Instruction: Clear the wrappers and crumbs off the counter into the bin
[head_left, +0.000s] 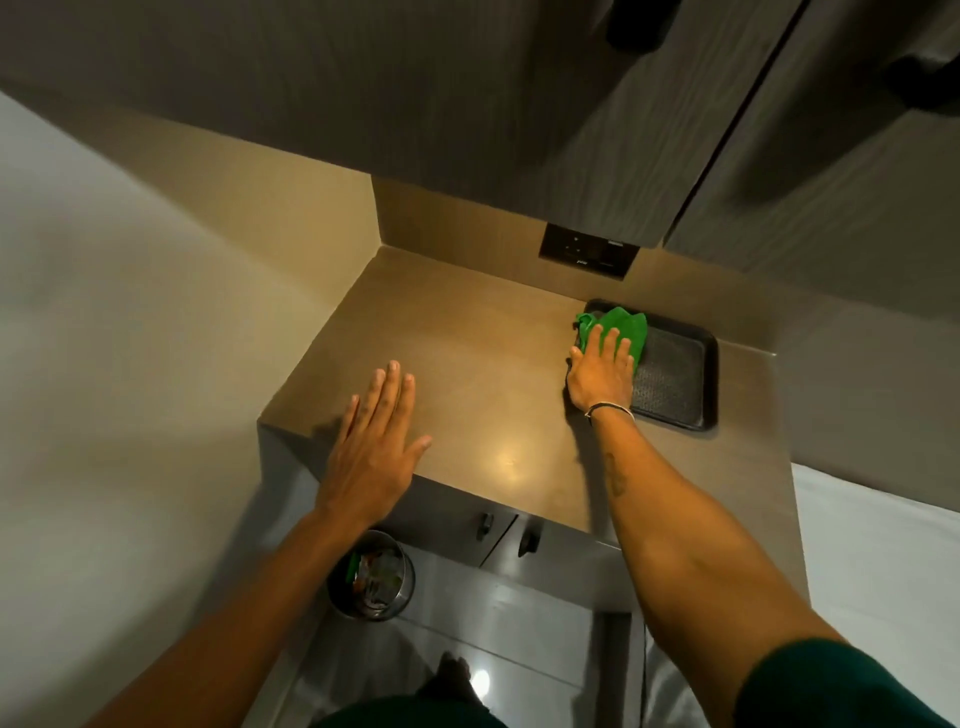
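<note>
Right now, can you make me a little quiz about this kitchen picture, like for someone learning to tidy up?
1. True or false: the right hand presses a green cloth at the tray.
2. Where is the bin? A on the counter, B on the floor below the counter's left front corner, C inside the cupboard.
3. Fill in: the left hand is flat and open over the ____.

Key: 1 true. 2 B. 3 counter.
</note>
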